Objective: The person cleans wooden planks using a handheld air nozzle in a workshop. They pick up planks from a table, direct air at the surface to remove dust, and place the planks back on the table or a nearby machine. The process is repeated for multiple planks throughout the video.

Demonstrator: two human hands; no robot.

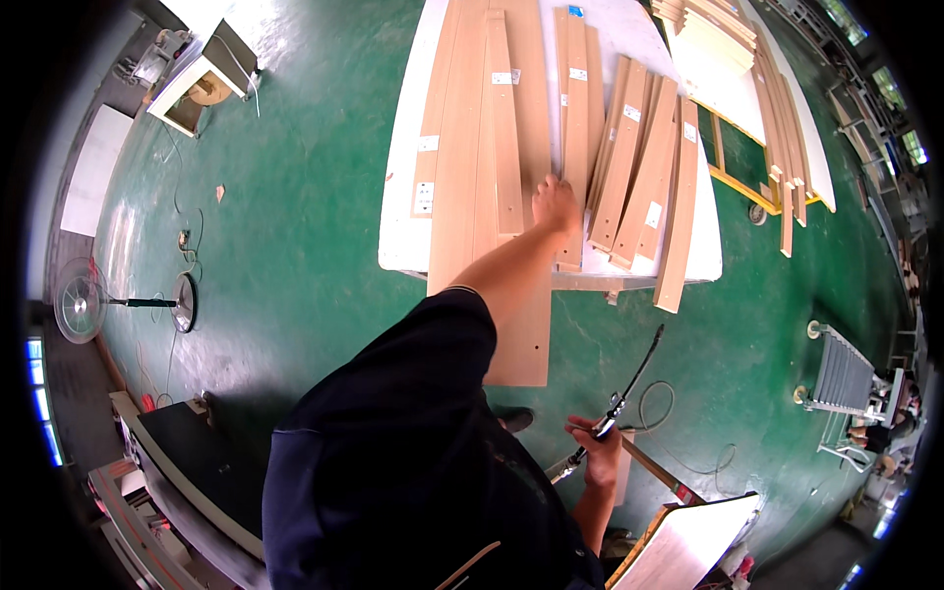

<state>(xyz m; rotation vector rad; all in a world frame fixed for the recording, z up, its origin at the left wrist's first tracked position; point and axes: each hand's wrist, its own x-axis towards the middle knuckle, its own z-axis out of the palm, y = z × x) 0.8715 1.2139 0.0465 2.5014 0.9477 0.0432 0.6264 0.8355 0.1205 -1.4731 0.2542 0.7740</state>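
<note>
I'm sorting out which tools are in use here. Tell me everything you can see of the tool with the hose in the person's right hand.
The tool is slim, with a silvery metal body and a long, thin black nozzle angled up and to the right, away from the person. The right hand grips it around the middle, low beside the person's body above the green floor. A thin hose loops on the floor nearby and seems to lead to it. It touches nothing but the hand. Finer details are too small to tell.

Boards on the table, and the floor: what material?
Boards: light tan wood or wood-look panel, smooth and matte; drilled holes and white stickers show. Solid or laminated, cannot tell. Floor: green, glossy coating, likely painted concrete; it reflects light.
</note>
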